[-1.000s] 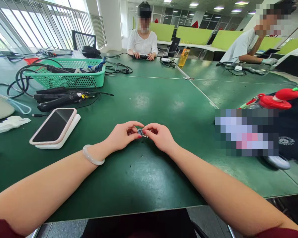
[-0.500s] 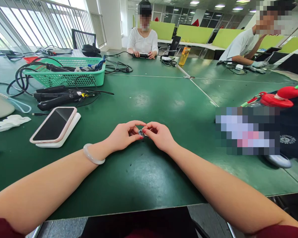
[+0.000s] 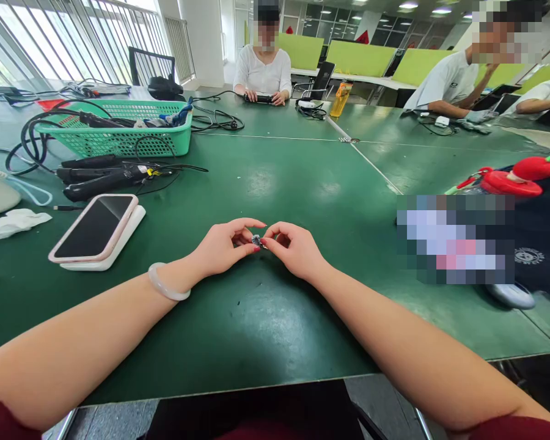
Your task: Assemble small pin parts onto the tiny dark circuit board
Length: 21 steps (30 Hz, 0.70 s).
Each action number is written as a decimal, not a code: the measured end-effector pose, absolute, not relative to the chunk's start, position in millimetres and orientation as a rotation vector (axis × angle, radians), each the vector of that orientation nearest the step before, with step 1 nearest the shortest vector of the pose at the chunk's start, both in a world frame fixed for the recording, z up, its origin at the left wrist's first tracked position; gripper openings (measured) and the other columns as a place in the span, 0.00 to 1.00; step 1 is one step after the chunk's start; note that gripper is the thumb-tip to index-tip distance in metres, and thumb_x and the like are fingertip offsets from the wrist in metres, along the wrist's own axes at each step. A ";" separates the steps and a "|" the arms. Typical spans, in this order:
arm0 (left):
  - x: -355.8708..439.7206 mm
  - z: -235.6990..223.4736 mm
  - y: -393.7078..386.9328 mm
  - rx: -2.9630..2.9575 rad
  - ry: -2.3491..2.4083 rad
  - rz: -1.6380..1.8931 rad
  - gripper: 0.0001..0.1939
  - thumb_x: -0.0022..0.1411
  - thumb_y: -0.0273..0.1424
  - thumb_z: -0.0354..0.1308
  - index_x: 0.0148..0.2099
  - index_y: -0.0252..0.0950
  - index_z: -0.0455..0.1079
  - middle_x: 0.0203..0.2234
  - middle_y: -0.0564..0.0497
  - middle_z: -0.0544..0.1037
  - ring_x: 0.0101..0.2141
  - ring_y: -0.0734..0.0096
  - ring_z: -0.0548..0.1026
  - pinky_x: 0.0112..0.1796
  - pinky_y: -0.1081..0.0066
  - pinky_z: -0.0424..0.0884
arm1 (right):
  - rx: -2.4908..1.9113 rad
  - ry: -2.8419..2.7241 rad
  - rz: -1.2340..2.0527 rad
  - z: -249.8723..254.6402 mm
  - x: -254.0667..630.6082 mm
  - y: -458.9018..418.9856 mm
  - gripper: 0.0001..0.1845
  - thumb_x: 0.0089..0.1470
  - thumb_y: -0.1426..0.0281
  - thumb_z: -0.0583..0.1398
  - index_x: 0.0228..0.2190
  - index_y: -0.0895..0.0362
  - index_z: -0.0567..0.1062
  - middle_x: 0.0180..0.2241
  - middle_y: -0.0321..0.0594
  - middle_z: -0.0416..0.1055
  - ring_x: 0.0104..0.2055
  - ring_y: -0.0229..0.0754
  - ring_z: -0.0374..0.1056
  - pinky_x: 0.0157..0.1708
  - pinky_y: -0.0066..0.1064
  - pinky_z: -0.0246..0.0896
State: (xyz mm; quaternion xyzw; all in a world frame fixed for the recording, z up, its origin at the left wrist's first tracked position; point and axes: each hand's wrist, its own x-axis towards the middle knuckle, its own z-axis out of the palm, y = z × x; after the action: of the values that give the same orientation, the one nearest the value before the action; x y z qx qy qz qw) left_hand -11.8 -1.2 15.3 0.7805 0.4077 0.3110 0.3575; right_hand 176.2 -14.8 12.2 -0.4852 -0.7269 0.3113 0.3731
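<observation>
Between my two hands, just above the green table, is a small silvery metal piece; it is too small and too covered by fingers to name its kind. My left hand pinches its left side between thumb and fingers. From the other side, the thumb and forefinger of my right hand close on its right edge. A pale bangle circles my left wrist. Left of my hands lies a phone in a pink case, resting on a white box-like thing.
Behind the phone are black handheld tools with cords and a green plastic basket. To the right are a red-topped item, a dark bag and a mouse. A yellow bottle stands farther back; people sit across the table.
My left forefinger has lifted slightly apart from the right fingers, so more of the metal piece shows. The view has shifted a little; both hands still hold the piece.
</observation>
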 end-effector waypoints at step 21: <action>-13.9 18.2 -1.2 2.072 1.097 0.734 0.17 0.52 0.32 0.56 0.47 0.37 0.69 0.24 0.55 0.70 0.26 0.75 0.69 0.32 0.72 0.68 | -1.290 -1.977 0.724 8.1 179.9 -10.6 0.08 0.51 0.64 0.59 0.28 0.55 0.75 0.25 0.33 0.69 0.25 0.32 0.60 0.30 0.26 0.55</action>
State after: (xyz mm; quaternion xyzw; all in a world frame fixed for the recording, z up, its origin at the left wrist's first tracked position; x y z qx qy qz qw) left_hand -13.9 -1.2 18.2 0.7945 0.4206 0.2816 0.3356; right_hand 179.9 -10.6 8.1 -0.4930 -0.7559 0.2769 0.3299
